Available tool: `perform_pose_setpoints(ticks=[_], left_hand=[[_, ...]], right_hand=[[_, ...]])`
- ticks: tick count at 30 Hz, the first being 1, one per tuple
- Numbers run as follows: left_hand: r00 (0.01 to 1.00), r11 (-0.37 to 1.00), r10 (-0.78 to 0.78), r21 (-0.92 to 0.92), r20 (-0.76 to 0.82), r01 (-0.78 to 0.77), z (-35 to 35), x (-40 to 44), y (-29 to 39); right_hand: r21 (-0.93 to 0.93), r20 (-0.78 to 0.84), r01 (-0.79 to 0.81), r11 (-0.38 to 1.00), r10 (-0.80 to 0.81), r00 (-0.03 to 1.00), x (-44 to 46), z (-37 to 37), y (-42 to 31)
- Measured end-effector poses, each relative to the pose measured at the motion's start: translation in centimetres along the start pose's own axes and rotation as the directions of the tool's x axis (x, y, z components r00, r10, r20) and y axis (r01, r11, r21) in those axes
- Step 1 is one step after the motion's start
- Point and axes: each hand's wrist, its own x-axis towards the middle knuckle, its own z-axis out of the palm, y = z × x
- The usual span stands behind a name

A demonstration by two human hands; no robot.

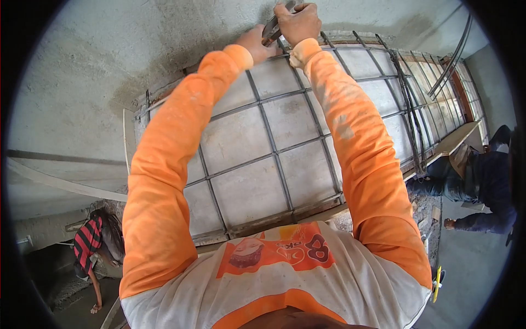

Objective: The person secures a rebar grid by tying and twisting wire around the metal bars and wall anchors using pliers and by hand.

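Observation:
At the top of the view, both my hands are close together at the far edge of a rebar grid [265, 115]. My right hand [298, 23] is closed around a dark, narrow metal tool [270, 31]; its exact kind is partly hidden by the fingers. My left hand [258, 44] is closed about the tool's lower end, beside the end of a bar. The grid's thin steel bars cross in squares over pale formwork panels [241, 142]. Both forearms reach over the grid.
A grey plastered wall [164, 49] rises behind the grid. A bundle of loose bars [408, 104] crosses the grid on the right, near thin hanging rods [452, 55]. One person [476, 175] in dark clothes is at right; another [90, 244] bends down at lower left.

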Motion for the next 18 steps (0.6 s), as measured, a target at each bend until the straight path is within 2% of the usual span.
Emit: perform_pose_setpoints(ticks=[1, 2, 3, 4, 5, 6, 7, 8, 9, 10, 11, 12, 13, 14, 15, 17, 18], left_hand=[[0.996, 0.997, -0.07, -0.026, -0.058, 0.068, 0.9, 0.1, 0.4], [0.996, 0.998, -0.059, -0.023, -0.064, 0.057, 1.2, 0.1, 2.1], [0.926, 0.967, -0.247, -0.136, -0.287, 0.216, 1.7, -0.3, 3.9], [0.774, 0.9, -0.432, -0.278, -0.463, 0.337, 1.9, -0.6, 5.0], [0.725, 0.805, -0.511, -0.553, -0.462, 0.215, 1.8, -0.1, 4.6], [0.734, 0.81, -0.5, -0.547, -0.459, 0.21, 1.9, 0.7, 3.1], [0.854, 0.805, -0.334, -0.592, -0.398, 0.039, 1.8, 1.1, 1.0], [0.929, 0.758, -0.144, -0.641, -0.342, -0.119, 1.2, 1.1, -0.8], [0.967, 0.893, -0.209, -0.432, -0.145, 0.128, -1.3, 0.3, -0.2], [0.968, 0.895, -0.208, -0.426, -0.142, 0.13, -1.9, 0.2, -1.3], [0.998, 0.835, -0.043, -0.55, -0.041, 0.014, -2.2, 0.3, -2.7], [0.99, 0.736, 0.134, -0.673, 0.035, -0.076, -2.4, 0.6, -4.0], [0.991, 0.793, 0.123, -0.606, 0.051, -0.067, -2.5, 1.0, -5.2], [0.992, 0.793, 0.118, -0.606, 0.054, -0.061, -2.6, 0.9, -5.3], [0.993, 0.774, 0.082, -0.633, 0.082, -0.012, -2.8, 0.8, -5.1], [0.993, 0.752, 0.041, -0.657, 0.109, 0.042, -2.9, 0.2, -3.8], [0.998, 0.774, -0.054, -0.632, -0.02, 0.03, -2.5, -0.7, -1.9]], right_hand=[[0.023, 0.072, -0.059, 0.998, 0.057, 0.996, -0.2, -0.6, -0.8], [0.027, 0.063, -0.052, 0.998, 0.05, 0.997, -0.3, -0.6, -1.4], [0.047, 0.107, 0.116, 0.992, -0.12, 0.987, -0.3, -0.5, -1.8], [0.073, 0.148, 0.274, 0.959, -0.282, 0.948, -0.5, -0.5, -2.0], [0.07, 0.138, 0.269, 0.961, -0.276, 0.951, -0.4, -0.9, -2.5], [0.143, 0.291, 0.255, 0.956, -0.287, 0.912, 0.2, -1.5, -3.4], [0.213, 0.439, 0.227, 0.95, -0.3, 0.847, 0.4, -1.9, -3.7], [0.211, 0.432, 0.219, 0.953, -0.292, 0.853, 1.0, -1.4, -2.9], [0.399, 0.555, 0.187, 0.898, -0.399, 0.73, 2.2, -0.3, -2.0], [0.567, 0.631, 0.114, 0.816, -0.519, 0.576, 3.2, 0.7, -1.1], [0.538, 0.833, -0.236, 0.809, -0.468, 0.296, 4.0, 0.9, -1.4], [0.542, 0.83, -0.238, 0.806, -0.471, 0.298, 4.3, 0.8, -2.1], [0.538, 0.819, -0.137, 0.832, -0.478, 0.317, 4.3, 0.7, -2.7], [0.525, 0.809, -0.036, 0.851, -0.484, 0.334, 4.2, 0.4, -3.2], [0.523, 0.811, -0.04, 0.851, -0.483, 0.33, 4.1, -0.3, -4.1], [0.349, 0.782, 0.278, 0.895, -0.441, 0.441, 3.6, -1.4, -5.4], [0.351, 0.782, 0.277, 0.894, -0.443, 0.438, 3.3, -1.1, -5.4]])
